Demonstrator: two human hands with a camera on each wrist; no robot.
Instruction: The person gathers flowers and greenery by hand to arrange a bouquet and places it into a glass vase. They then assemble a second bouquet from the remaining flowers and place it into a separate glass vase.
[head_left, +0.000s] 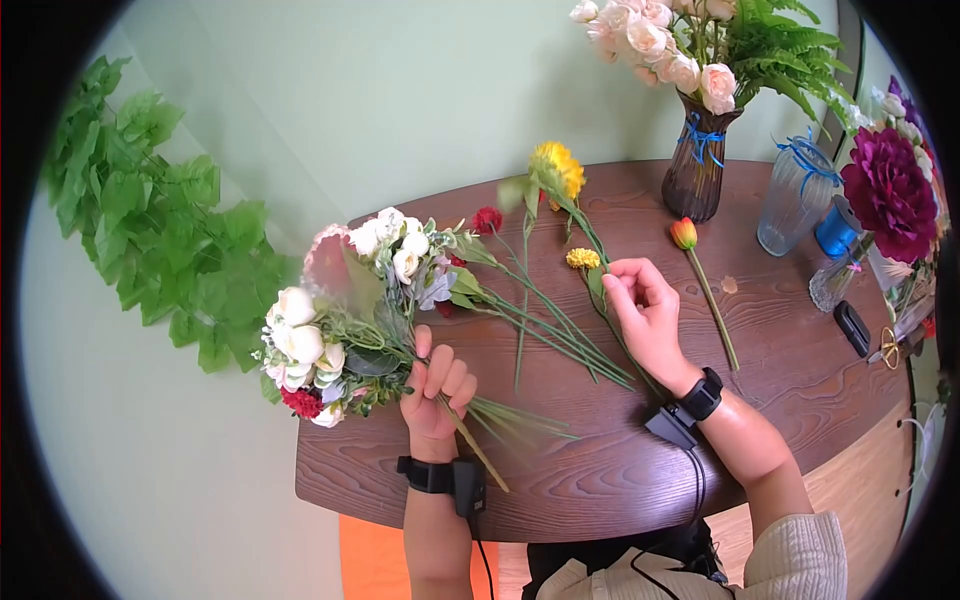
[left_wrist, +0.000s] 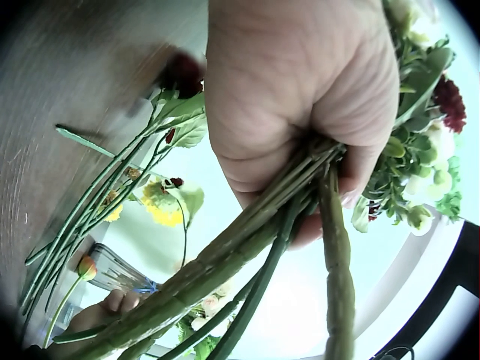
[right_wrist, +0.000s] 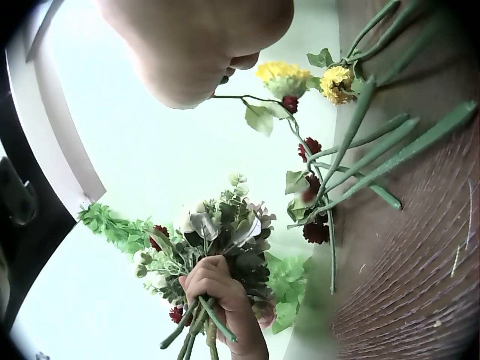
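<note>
My left hand (head_left: 440, 385) grips a bouquet (head_left: 385, 265) by its gathered stems (left_wrist: 225, 255). White blooms, a few red ones and grey-green leaves fan out above the fist, while the stem ends stick out below. Over the middle of the table, my right hand (head_left: 648, 305) pinches the green stem of a large yellow flower (head_left: 557, 170), whose head points away from me. A smaller yellow flower (head_left: 583, 258) lies just left of the right fingertips. Between the hands, several red flowers (head_left: 487, 220) lie with their long stems (head_left: 560, 340) across the wood.
An orange tulip (head_left: 684, 233) lies right of my right hand. Behind it stand a dark vase (head_left: 695, 165) of pale pink roses and a clear blue vase (head_left: 795, 205). Blue ribbon spool (head_left: 838, 230), black case (head_left: 852, 328) and scissors (head_left: 889, 348) are far right. Leafy garland (head_left: 160, 220) hangs left.
</note>
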